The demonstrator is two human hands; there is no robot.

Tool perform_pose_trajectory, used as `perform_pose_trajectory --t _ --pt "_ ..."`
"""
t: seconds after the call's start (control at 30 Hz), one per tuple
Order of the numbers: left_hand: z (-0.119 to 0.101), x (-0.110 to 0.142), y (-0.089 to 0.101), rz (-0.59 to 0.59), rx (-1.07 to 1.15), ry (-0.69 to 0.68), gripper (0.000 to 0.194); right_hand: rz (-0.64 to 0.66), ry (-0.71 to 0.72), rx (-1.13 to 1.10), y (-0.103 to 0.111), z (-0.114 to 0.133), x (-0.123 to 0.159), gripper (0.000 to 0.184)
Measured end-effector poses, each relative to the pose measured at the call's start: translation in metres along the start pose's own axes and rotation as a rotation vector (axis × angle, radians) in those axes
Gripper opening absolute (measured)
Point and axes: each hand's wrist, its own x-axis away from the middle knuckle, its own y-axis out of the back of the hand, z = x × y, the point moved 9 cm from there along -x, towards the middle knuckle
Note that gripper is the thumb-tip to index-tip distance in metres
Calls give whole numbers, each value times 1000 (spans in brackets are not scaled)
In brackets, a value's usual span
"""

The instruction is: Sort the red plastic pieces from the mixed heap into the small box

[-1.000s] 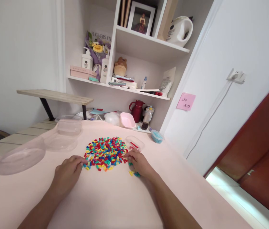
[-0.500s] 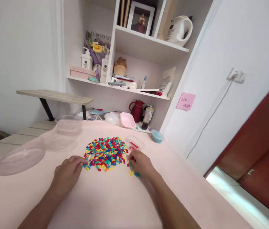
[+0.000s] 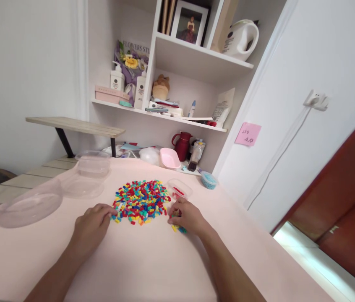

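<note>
On the pink-covered worktop [image 3: 139, 260], the left hand [image 3: 93, 224] rests with fingers curled at the near left edge of the heap. The right hand [image 3: 190, 216] is bent, thumb and fingers curled together, over a small cluster [image 3: 179, 229] of yellow, green and blue pieces beside the heap. The fingertips are small and partly hidden, so I cannot tell whether either hand grips a piece.

The work looks at an early stage: most of the pieces lie loose and mixed in the heap of coloured bricks [image 3: 142, 201] between the hands; only the cluster lies apart on the worktop, while a few red pieces [image 3: 179, 191] sit in the small transparent container [image 3: 173, 183] just beyond the right hand.

To the left stand a large transparent tray [image 3: 28, 209], a shallow round one [image 3: 83, 188] and a rectangular one [image 3: 93, 168]. Farther off, a tub [image 3: 209, 187] at right holds light-blue bits [image 3: 209, 178]; a pink tray [image 3: 170, 158] leans at the back.
</note>
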Motion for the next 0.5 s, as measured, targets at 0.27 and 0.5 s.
perform_pose_trajectory --t 0.27,0.5 --pt "-1 1 -1 17 -7 12 37 -117 117 -164 14 20 1 10" --pt "-1 1 -1 14 3 12 36 -600 52 -190 66 -7 1 25"
